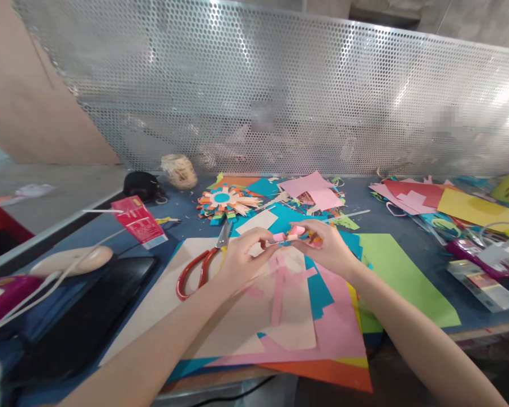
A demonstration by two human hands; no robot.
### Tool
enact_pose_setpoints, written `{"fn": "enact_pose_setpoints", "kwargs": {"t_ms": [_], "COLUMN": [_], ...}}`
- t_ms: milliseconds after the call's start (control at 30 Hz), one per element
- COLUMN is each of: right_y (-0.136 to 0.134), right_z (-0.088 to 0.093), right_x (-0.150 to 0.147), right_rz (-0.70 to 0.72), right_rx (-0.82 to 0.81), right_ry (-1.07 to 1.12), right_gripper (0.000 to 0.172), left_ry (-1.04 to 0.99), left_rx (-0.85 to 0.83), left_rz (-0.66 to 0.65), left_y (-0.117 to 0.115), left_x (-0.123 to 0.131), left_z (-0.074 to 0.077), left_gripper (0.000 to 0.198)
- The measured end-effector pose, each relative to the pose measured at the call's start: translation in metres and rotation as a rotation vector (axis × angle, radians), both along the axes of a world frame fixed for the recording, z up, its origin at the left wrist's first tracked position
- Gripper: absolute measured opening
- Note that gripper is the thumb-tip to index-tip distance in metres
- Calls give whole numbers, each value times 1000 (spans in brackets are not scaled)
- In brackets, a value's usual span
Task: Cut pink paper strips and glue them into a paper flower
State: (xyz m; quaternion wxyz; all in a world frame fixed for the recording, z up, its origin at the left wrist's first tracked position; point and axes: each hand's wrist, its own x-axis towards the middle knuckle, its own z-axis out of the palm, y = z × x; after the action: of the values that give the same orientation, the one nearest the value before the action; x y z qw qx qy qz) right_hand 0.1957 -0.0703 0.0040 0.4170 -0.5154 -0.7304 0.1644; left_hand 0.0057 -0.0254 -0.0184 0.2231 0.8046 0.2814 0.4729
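Note:
Both my hands meet above the middle of the table and pinch a small folded paper piece (292, 234) made of pink, blue and orange strips. My left hand (241, 257) grips its left end with fingers closed. My right hand (328, 246) holds the right end, fingers curled round it. Under the hands lie cut pink strips (280, 282) on a beige sheet (203, 316). Red-handled scissors (199, 268) lie just left of my left hand.
Coloured sheets cover the blue table (365, 195): green (401, 277), pink (314, 189), yellow (475, 206). A finished paper rosette (224, 202) sits further back. A red carton (139, 220), a black pouch (142, 183) and a black tray (89, 311) are left. A perforated metal screen (280, 90) stands behind.

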Motion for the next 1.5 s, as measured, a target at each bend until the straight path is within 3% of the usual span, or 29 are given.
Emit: {"fn": "enact_pose_setpoints", "kwargs": {"t_ms": [100, 200, 433, 767, 1200, 1500], "right_y": [1, 3, 13, 19, 12, 7], "right_z": [1, 2, -5, -9, -2, 0], "right_x": [7, 13, 21, 31, 27, 23], "right_rz": [-7, -28, -171, -373, -496, -451], "right_rx": [13, 5, 20, 137, 202, 203], "right_ry": [-14, 11, 87, -164, -178, -204], "right_gripper": [37, 36, 33, 24, 15, 18], "left_ry": [-58, -113, -417, -611, -543, -447], "left_rx": [-6, -47, -278, -283, -284, -248], "left_rz": [1, 34, 201, 218, 182, 182], "left_y": [2, 4, 7, 8, 7, 7], "left_x": [-1, -2, 2, 3, 3, 3], "left_z": [-4, -8, -6, 5, 2, -5], "left_gripper": [10, 11, 22, 19, 22, 19]}}
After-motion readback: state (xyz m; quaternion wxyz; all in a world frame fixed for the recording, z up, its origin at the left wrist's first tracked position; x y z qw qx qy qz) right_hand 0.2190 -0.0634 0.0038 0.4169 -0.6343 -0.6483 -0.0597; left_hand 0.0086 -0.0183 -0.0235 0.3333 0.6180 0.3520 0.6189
